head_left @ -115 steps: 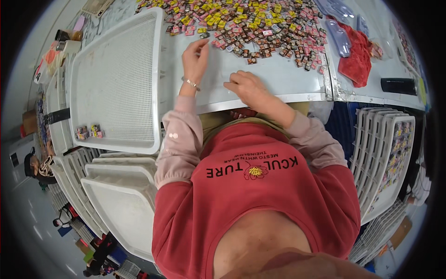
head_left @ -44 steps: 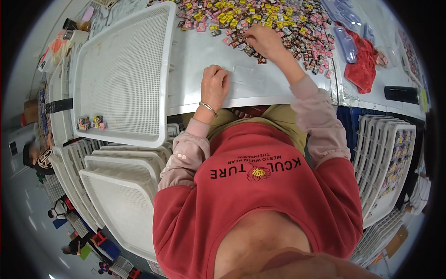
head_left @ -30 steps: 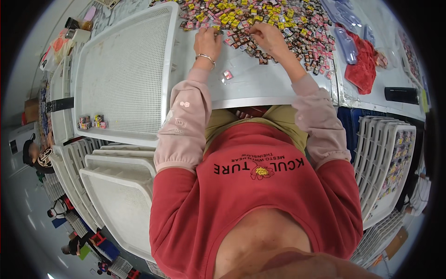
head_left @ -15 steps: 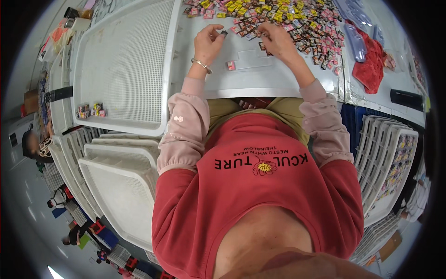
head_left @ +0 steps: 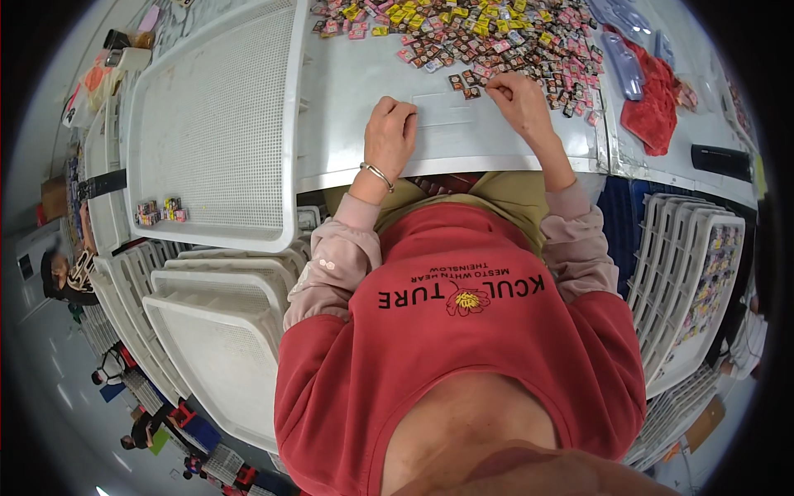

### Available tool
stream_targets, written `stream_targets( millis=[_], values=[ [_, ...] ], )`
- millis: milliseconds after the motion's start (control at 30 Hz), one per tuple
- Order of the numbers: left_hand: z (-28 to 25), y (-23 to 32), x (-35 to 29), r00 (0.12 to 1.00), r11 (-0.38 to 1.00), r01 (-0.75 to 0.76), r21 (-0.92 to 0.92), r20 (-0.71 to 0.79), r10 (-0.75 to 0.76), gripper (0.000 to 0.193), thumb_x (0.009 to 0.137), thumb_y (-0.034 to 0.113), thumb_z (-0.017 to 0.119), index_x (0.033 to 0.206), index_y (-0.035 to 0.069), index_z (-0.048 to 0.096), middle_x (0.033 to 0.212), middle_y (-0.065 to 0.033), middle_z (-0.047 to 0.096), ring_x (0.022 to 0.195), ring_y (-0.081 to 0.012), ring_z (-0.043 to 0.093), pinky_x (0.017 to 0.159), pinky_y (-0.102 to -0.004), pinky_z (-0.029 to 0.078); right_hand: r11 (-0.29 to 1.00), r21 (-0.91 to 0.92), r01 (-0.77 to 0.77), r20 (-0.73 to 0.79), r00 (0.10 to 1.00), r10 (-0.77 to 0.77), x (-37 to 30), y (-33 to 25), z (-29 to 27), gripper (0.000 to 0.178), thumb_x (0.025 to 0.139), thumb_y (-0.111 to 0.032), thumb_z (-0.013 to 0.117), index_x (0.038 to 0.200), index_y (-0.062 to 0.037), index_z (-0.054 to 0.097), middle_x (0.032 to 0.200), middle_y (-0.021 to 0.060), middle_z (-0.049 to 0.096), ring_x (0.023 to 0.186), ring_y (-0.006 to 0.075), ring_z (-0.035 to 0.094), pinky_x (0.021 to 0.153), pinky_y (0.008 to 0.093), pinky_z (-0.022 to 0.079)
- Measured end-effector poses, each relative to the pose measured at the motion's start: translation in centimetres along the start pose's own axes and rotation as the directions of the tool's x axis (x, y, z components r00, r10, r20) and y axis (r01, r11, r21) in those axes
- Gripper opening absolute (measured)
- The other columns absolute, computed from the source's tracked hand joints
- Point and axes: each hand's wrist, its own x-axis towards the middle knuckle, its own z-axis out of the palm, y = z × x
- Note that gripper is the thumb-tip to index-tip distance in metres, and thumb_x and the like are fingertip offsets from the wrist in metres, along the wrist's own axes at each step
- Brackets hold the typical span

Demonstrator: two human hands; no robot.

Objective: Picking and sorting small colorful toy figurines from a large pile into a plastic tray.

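Left side, a white perforated plastic tray [head_left: 219, 124]; then the left hand [head_left: 389, 139], fingers curled, hold hidden. Small dark-brown square packets [head_left: 471, 93], no clear long axis, lie just left of the nearer right hand [head_left: 524, 107], fingertips bunched, grip unclear. Smooth pale-grey table [head_left: 339, 103]; red cloth [head_left: 649, 107], stacked white plastic trays [head_left: 672, 368] rightward.

Small packets [head_left: 523, 43]: yellow, pink and dark brown, intermixed. Tabletop [head_left: 351, 83]: pale grey. Large tray [head_left: 215, 124]: white, with a fine regular grid of perforations across its base. Sweatshirt [head_left: 463, 355]: red, with black lettering [head_left: 429, 294] and a red, dark-outlined flower [head_left: 468, 302], yellow at its centre. Lower sleeves [head_left: 581, 252]: pale pink, the left bearing small white flower motifs [head_left: 327, 264]. Trousers [head_left: 509, 194]: khaki. Bracelet [head_left: 378, 176]: silver. Cloth [head_left: 652, 107]: plain red. Plastic pieces [head_left: 625, 66]: bluish lilac.
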Motion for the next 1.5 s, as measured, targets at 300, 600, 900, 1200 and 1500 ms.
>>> stream_targets(
  millis=[300,600,900,1200,1500],
  values=[
    [0.2,1.0,-0.1,0.986,0.984,0.164,0.068,-0.016,-0.163,0.008,0.070,0.006,0.067,0.076,0.003,0.062,0.072,-0.0093,0.055,0.064,-0.0247,0.055,0.060,-0.0350,0.044,0.921,-0.252,0.298,0.180,0.949,-0.258,3.3,-2.4,3.7,0.019,0.073,-0.010,0.066,0.091,-0.0055,0.062,0.087,0.0097,0.057,0.081,0.0283,0.058,0.071,0.0376,0.047],
    [0.1,0.3,-0.1,0.991,0.987,0.091,0.133,-0.108,-0.077,0.014,0.070,0.009,0.069,0.067,0.002,0.057,0.066,-0.0083,0.049,0.066,-0.0267,0.046,0.063,-0.0365,0.039,0.968,-0.223,0.112,0.186,0.980,-0.070,3.1,-3.2,3.0,0.019,0.071,-0.007,0.067,0.088,-0.0049,0.059,0.087,0.0106,0.054,0.083,0.0288,0.057,0.070,0.0382,0.046],
    [-3.8,0.1,-0.3,0.997,0.999,-0.043,-0.024,0.057,0.045,0.012,0.068,0.005,0.067,0.080,0.003,0.065,0.080,-0.0092,0.057,0.078,-0.0271,0.052,0.066,-0.0350,0.045,0.868,0.485,-0.106,0.418,0.900,-0.124,1.2,-3.7,3.6,0.014,0.073,-0.005,0.066,0.085,-0.0025,0.059,0.069,0.0096,0.061,0.059,0.0178,0.059,0.057,0.0276,0.046],
    [-3.1,-0.6,-0.9,0.976,0.996,-0.029,-0.079,0.212,0.046,0.025,0.070,0.004,0.066,0.094,0.002,0.064,0.086,-0.0114,0.056,0.083,-0.0268,0.053,0.074,-0.0339,0.045,0.986,-0.036,0.163,0.254,0.956,-0.149,-0.9,-6.3,5.7,0.010,0.074,-0.015,0.061,0.082,-0.0101,0.064,0.077,0.0091,0.060,0.074,0.0293,0.061,0.064,0.0415,0.048],
    [-2.6,0.8,-1.7,0.974,0.992,-0.121,0.024,0.196,0.114,0.034,0.065,0.003,0.069,0.099,0.002,0.061,0.087,-0.0108,0.050,0.081,-0.0281,0.049,0.070,-0.0354,0.044,0.979,-0.066,0.194,0.145,0.972,-0.182,-1.6,-6.4,6.0,0.006,0.073,-0.015,0.064,0.076,-0.0098,0.066,0.078,0.0062,0.059,0.077,0.0262,0.060,0.063,0.0395,0.049]
  ],
)
